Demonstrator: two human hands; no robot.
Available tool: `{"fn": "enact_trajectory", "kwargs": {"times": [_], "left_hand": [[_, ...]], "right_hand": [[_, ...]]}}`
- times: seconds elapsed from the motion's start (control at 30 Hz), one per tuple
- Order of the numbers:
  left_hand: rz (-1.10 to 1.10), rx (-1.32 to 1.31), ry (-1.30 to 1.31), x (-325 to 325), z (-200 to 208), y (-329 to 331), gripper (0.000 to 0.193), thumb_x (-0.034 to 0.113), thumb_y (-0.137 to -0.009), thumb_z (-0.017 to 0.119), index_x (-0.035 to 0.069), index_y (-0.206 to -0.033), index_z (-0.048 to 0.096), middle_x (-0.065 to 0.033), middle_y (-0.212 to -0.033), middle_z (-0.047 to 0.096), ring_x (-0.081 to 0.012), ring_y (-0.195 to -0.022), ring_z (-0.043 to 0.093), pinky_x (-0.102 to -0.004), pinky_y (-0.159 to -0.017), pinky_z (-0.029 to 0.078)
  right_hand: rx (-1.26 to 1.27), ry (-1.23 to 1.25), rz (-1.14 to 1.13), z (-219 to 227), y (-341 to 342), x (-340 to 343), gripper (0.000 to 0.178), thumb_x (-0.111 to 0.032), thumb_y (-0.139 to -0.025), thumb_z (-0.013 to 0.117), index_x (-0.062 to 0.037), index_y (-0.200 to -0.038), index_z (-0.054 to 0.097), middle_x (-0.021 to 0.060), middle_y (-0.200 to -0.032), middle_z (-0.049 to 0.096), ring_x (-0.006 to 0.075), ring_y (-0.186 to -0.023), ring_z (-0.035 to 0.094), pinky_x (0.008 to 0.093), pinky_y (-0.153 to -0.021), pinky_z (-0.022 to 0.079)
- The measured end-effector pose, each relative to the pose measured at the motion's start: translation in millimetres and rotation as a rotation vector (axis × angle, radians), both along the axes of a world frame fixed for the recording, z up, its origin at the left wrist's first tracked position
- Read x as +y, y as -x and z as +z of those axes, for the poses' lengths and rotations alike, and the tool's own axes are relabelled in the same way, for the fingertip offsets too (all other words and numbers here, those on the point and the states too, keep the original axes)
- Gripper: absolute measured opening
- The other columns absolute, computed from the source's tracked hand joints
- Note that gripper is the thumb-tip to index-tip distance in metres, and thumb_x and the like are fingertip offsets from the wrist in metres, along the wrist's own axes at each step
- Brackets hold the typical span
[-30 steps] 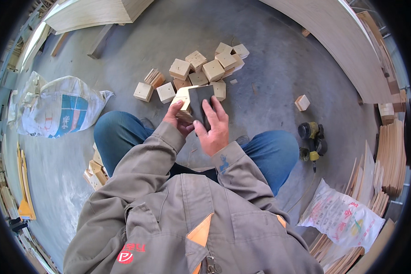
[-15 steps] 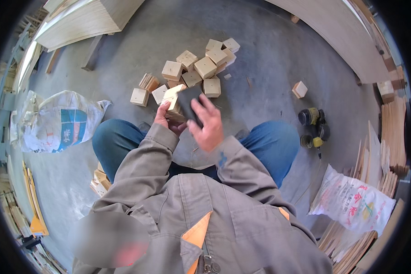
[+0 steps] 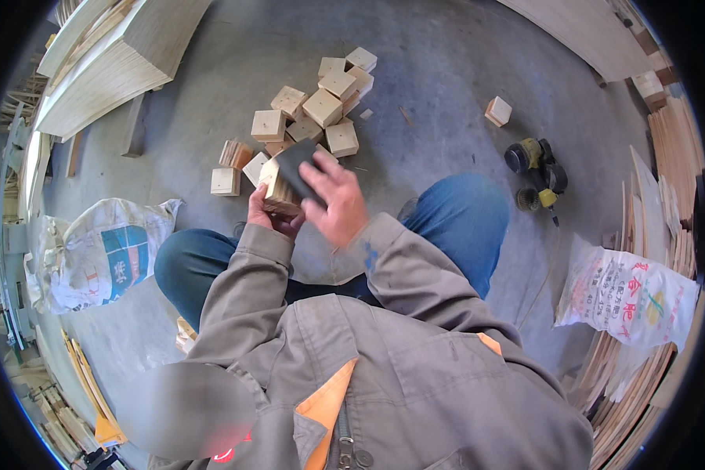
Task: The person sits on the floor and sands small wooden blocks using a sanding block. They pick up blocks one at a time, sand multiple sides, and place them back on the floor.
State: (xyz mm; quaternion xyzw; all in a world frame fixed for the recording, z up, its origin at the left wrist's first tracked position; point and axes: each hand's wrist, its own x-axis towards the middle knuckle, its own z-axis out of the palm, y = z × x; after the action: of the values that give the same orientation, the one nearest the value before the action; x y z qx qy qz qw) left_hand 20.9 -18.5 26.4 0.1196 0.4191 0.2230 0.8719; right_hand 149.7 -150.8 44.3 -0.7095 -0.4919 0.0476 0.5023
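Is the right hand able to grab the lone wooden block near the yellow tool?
Probably not right now: the right hand holds a dark pad, and the lone block lies well off across bare floor.

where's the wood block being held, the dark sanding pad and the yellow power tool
wood block (image 3: 278, 196), head view, on its pale side face
dark sanding pad (image 3: 296, 166), head view, on its flat top
yellow power tool (image 3: 536, 171), head view, on its body

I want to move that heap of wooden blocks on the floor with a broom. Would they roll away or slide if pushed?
The wooden blocks look squarish with flat faces, so they would probably slide or tumble a little rather than roll. They seem to be solid pale wood, likely stiff and light enough to push. The concrete floor looks rough, so expect some drag.
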Motion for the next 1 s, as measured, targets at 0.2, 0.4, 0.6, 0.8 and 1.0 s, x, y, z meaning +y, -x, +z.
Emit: {"fn": "enact_trajectory", "kwargs": {"times": [0.2,0.4,0.6,0.8,1.0], "left_hand": [[-0.076,0.033,-0.055,-14,-3,-5,0.064,0.049,-0.093,0.067,0.017,-0.146,0.054,-0.0122,-0.137,0.064,-0.0335,-0.121,0.067,-0.0576,-0.091,0.062],[-0.058,-0.395,-0.028,24,-44,6,0.059,0.053,-0.099,0.054,0.008,-0.136,0.063,-0.0138,-0.13,0.069,-0.033,-0.117,0.069,-0.048,-0.098,0.061],[-0.145,0.042,-0.05,-18,4,-5,0.064,0.047,-0.093,0.066,0.018,-0.148,0.052,-0.0097,-0.14,0.064,-0.0339,-0.122,0.066,-0.0572,-0.092,0.061],[-0.016,-0.085,0.002,-4,0,-9,0.058,0.047,-0.094,0.065,0.015,-0.143,0.059,-0.0104,-0.132,0.068,-0.0309,-0.12,0.067,-0.0508,-0.093,0.062],[-0.03,-0.287,-0.011,14,-20,3,0.058,0.048,-0.093,0.064,0.012,-0.139,0.063,-0.0117,-0.13,0.07,-0.0325,-0.118,0.068,-0.0494,-0.098,0.06]], "right_hand": [[0.029,0.069,-0.152,-12,-20,-2,0.062,-0.019,-0.081,0.076,-0.0071,-0.141,0.063,0.0264,-0.146,0.054,0.0448,-0.122,0.058,0.0505,-0.107,0.046],[-0.074,-0.062,0.193,20,20,-11,0.063,-0.016,-0.079,0.079,-0.0129,-0.14,0.064,0.0231,-0.15,0.051,0.044,-0.122,0.057,0.0519,-0.107,0.045],[0.117,0.097,-0.211,-13,-31,5,0.06,-0.015,-0.083,0.075,-0.0063,-0.14,0.063,0.0245,-0.148,0.055,0.0416,-0.127,0.056,0.0468,-0.11,0.045],[-0.09,-0.082,0.061,10,-2,-11,0.061,-0.018,-0.081,0.078,-0.0106,-0.14,0.063,0.0221,-0.15,0.051,0.0432,-0.124,0.055,0.0528,-0.108,0.045],[-0.148,-0.106,0.185,14,8,-7,0.06,-0.016,-0.079,0.08,-0.014,-0.136,0.065,0.0181,-0.149,0.052,0.0409,-0.124,0.053,0.0504,-0.108,0.045]]}}
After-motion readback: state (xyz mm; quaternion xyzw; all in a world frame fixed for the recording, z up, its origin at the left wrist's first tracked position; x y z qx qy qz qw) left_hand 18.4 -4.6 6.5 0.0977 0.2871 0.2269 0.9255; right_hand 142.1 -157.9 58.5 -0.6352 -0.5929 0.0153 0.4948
